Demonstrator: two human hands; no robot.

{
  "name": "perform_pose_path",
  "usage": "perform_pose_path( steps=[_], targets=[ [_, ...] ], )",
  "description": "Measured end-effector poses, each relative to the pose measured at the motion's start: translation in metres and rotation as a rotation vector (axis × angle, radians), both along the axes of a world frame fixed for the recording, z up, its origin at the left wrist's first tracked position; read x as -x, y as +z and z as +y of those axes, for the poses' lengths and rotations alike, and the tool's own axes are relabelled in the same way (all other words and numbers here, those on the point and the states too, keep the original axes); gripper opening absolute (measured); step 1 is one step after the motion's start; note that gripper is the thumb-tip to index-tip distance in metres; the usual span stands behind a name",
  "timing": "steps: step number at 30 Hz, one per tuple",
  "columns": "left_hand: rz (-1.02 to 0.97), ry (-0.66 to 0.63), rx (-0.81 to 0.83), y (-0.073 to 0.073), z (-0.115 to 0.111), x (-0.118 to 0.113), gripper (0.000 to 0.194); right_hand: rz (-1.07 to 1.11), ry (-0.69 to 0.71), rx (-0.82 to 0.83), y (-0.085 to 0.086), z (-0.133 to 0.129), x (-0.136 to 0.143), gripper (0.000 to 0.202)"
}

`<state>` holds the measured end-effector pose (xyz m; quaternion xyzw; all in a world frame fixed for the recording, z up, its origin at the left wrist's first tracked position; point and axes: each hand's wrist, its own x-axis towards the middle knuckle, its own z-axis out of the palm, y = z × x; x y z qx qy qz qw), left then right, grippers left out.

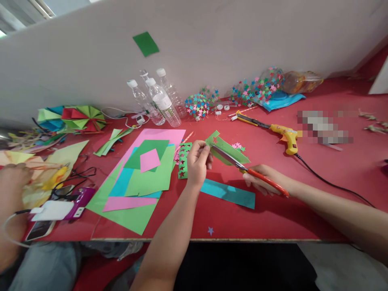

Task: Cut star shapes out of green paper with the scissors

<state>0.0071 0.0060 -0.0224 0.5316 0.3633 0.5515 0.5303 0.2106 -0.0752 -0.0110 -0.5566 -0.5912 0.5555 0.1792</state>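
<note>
In the middle of the head view my left hand (199, 159) pinches one end of a green paper strip (233, 152) with a star-shaped hole in it. Red-handled scissors (268, 180) are gripped in my right hand (262, 178), their blades lying along the strip near my left fingers. Below the strip lies a blue paper strip (228, 194) on the red table (230, 222). Another green strip (182, 161), punched with a row of star holes, rests left of my left hand. Small pink and green stars (238, 146) sit just behind the green strip.
Stacked coloured sheets (142, 218) cover the left-centre. Plastic bottles (165, 105) and star-covered balls (198, 106) stand along the wall. A yellow glue gun (286, 135) with a black cord lies right. Far left, a co-worker's hand (13, 182) is near a purple power strip (80, 202).
</note>
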Motion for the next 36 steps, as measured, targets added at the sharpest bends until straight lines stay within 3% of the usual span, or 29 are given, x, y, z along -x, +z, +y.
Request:
perform_pose_path(
  steps=[18,36],
  targets=[
    [0.004,-0.039,0.016,-0.001,0.002,0.002,0.015,-0.016,0.078,-0.116,-0.010,0.001,-0.005,0.049],
    [-0.006,-0.033,0.006,-0.001,0.002,0.002,0.014,0.005,0.015,-0.043,-0.012,0.001,-0.004,0.044]
  ],
)
